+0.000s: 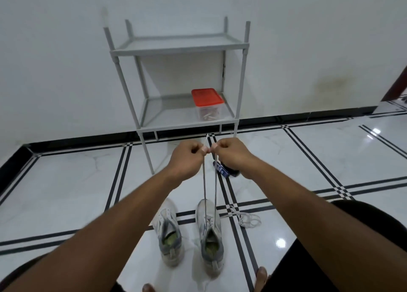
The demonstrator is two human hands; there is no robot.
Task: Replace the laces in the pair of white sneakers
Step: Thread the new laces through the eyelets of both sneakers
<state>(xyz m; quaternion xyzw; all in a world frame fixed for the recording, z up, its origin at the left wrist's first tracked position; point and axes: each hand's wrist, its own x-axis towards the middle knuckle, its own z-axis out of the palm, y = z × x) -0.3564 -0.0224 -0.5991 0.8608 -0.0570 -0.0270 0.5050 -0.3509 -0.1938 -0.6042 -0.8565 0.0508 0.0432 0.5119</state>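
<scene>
Grey lace [204,181] ends are pinched in our left hand [187,157] and right hand [231,154], mid-frame, above the right shoe [209,230]; uneven pulling could leave unequal ends or tip it.

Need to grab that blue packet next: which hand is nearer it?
Right. The right hand is just above the blue packet, partly covering it; the left hand is further left.

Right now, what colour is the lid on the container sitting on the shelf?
Red-orange; the lid tops a clear container on the lower shelf, seen in the head view.
</scene>
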